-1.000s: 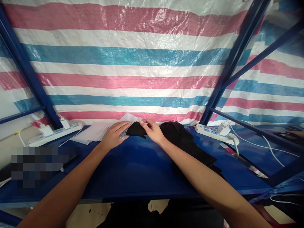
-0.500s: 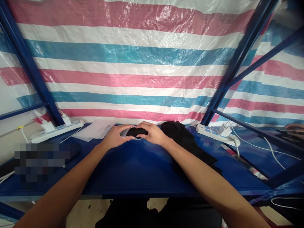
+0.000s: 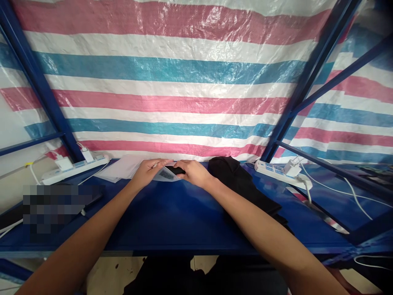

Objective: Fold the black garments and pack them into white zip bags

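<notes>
Over the far middle of the blue table, my left hand [image 3: 146,171] grips a translucent plastic bag [image 3: 164,176] by its left side and upper edge. The bag has dark printing on its near face. A rolled or folded black cloth [image 3: 178,169] sits at the bag's right end, partly inside it. My right hand [image 3: 196,173] is closed around the cloth's right end, thumb below and fingers above. How deep the cloth reaches into the bag is hidden. Black folded garments [image 3: 242,184] lie just right of my right hand.
Flat translucent bags [image 3: 115,169] lie left of my left hand. Power strips with plugs stand at the left [image 3: 75,169] and right [image 3: 281,174]. A blurred-out dark object [image 3: 58,209] is at the left. Blue posts [image 3: 284,116] and a striped tarp [image 3: 172,98] rise behind the table [image 3: 181,221].
The bag has turned so that its printed face shows, and less of the black cloth is visible. My left fingers have shifted onto its upper edge. My right hand keeps its hold.
</notes>
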The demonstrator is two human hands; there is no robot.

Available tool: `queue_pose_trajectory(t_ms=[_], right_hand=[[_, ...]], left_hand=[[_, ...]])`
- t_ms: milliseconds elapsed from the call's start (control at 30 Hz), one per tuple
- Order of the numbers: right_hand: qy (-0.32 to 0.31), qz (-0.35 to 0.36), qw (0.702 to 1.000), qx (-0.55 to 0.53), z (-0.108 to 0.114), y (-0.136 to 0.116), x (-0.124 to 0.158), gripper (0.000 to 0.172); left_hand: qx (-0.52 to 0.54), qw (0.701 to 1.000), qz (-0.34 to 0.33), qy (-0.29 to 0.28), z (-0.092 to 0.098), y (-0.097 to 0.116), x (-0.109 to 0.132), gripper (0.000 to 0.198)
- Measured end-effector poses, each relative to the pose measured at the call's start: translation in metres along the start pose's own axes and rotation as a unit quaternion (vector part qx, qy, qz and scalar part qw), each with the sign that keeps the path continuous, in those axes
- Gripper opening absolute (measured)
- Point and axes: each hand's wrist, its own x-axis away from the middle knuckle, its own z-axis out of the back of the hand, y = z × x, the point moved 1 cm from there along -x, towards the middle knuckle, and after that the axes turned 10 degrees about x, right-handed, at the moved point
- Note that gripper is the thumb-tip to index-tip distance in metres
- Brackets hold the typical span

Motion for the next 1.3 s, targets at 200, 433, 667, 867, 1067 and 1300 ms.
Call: queue_pose_trajectory(t_ms=[200,433,667,867,1067,1300], right_hand=[[0.16,-0.207,0.93,-0.257,0.001,0.022,0.0,0.044],[0.125,-0.317,0.799,-0.495,-0.006,0.021,0.003,0.058],[-0.02,-0.28,0.845,-0.454,0.002,0.018,0.009,0.065],[0.008,-0.319,0.866,-0.384,0.013,0.022,0.006,0.062],[0.007,-0.316,0.865,-0.39,0.013,0.024,0.007,0.055],[0.077,-0.301,0.804,-0.507,0.002,0.017,0.004,0.051]], left_hand=[[-0.143,0.941,-0.124,0.28,-0.006,-0.006,0.0,0.076],[0.152,0.981,0.095,0.079,-0.039,-0.025,-0.001,0.062],[0.209,0.955,0.197,0.079,-0.035,-0.013,0.002,0.061],[0.414,0.874,0.237,0.095,-0.044,-0.02,-0.001,0.06],[0.403,0.878,0.233,0.112,-0.048,-0.023,0.0,0.064],[0.336,0.906,0.254,0.037,-0.06,-0.017,0.003,0.05]])
